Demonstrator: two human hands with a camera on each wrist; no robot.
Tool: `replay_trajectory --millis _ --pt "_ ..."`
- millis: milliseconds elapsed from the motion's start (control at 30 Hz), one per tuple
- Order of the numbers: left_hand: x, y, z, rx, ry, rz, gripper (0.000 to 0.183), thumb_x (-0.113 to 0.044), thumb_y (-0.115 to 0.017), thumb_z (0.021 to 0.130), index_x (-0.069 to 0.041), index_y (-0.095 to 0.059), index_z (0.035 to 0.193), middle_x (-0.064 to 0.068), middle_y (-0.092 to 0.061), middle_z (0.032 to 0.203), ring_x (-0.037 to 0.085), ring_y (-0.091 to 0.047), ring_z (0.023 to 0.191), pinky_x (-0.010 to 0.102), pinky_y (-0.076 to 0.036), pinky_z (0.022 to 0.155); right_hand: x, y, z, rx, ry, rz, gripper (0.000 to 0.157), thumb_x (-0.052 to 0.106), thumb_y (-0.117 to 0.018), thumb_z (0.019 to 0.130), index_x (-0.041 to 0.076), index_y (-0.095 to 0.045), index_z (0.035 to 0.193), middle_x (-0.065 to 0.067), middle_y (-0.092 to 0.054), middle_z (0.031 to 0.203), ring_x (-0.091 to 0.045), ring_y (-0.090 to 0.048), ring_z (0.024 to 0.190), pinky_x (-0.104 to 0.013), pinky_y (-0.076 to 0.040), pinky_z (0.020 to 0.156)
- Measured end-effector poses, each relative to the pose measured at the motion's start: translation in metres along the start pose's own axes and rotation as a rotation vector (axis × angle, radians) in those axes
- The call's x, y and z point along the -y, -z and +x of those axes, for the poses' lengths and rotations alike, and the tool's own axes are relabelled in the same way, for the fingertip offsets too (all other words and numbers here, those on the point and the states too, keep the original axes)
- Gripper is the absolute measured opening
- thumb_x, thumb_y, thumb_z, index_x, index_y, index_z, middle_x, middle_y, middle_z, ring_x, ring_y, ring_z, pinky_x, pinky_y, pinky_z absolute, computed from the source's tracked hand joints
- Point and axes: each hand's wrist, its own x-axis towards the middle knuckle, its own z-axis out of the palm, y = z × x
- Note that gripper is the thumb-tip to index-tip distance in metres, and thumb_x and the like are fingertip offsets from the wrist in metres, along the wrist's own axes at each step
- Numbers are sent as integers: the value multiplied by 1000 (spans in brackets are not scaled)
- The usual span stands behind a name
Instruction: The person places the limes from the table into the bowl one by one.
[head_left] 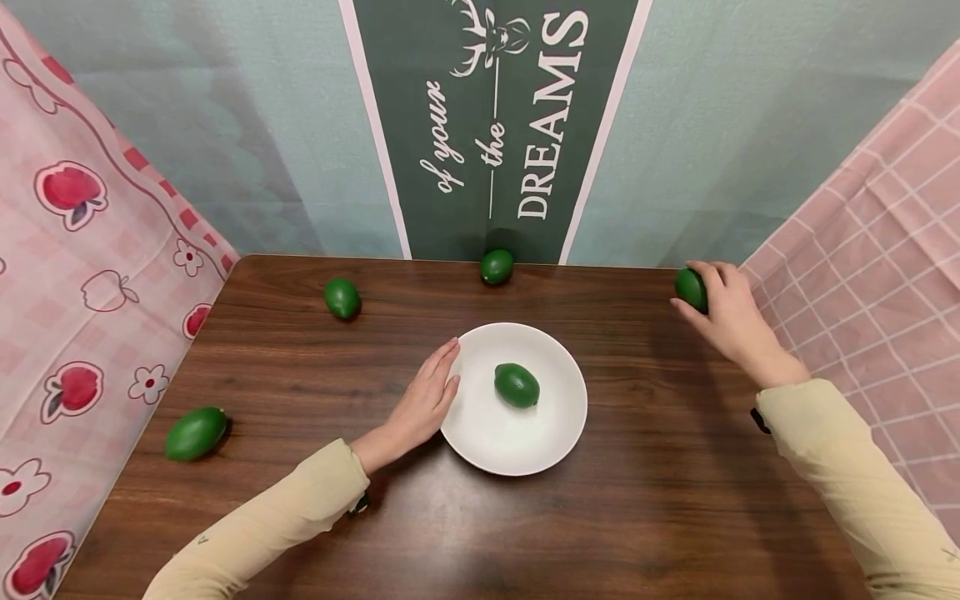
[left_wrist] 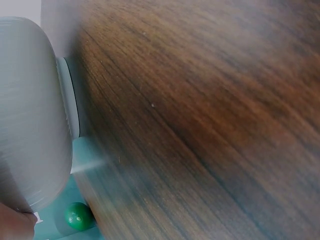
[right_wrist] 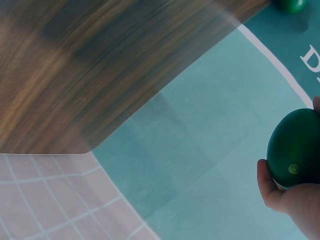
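A white bowl (head_left: 468,442) stands mid-table with one green lime (head_left: 517,385) lying inside it. At its left rim rests my left hand (head_left: 423,398), fingers straight and close together, thumb a little apart. The left wrist view shows the bowl's outer wall (left_wrist: 32,110) and foot up close, with part of the hand (left_wrist: 15,224) at the corner. Near the far right corner my right hand (head_left: 729,315) grips another lime (head_left: 690,288) between thumb and fingers. From the right wrist, that lime (right_wrist: 295,147) appears with fingers and thumb around its sides.
Three more limes lie on the brown wooden table (head_left: 637,500): one at the left (head_left: 196,433), one further back (head_left: 342,298), and one at the back edge (head_left: 497,267). A green-blue cloth (head_left: 675,125) hangs behind; pink cloths (head_left: 900,208) flank both sides.
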Motion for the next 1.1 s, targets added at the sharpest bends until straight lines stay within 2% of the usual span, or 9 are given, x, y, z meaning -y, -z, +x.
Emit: replay_trajectory --millis 233,400,667,1100 --pt "1 -1 1 -11 -16 3 44 -10 -43 95 6 -35 136 15 -33 142 25 -30 131 38 -26 107 9 0 -2 -25 65 -4 56 3 -70 75 -8 -43 123 -34 -41 112 -50 -40 97 -59 -34 76" --pt "1 -2 1 -19 -22 2 44 -10 -43 95 7 -36 135 16 -33 142 25 -30 131 38 -26 107 16 3 -1 -8 95 -16 57 3 -71 75 -7 -42 124 -35 -41 113 -50 -41 97 -59 -35 75" --pt "2 -2 1 -13 -15 -3 44 -10 -43 95 6 -35 136 15 -33 143 24 -30 132 38 -26 107 24 5 -1 28 97 -17 57 4 -70 76 -5 -42 125 -33 -40 116 -47 -40 98 -56 -36 71" --pt "2 -2 0 -16 -15 -2 44 -10 -42 95 6 -35 136 15 -32 143 24 -30 131 38 -26 106 37 2 1 1 164 8 59 2 -72 73 -4 -44 124 -32 -42 114 -46 -41 95 -54 -38 69"
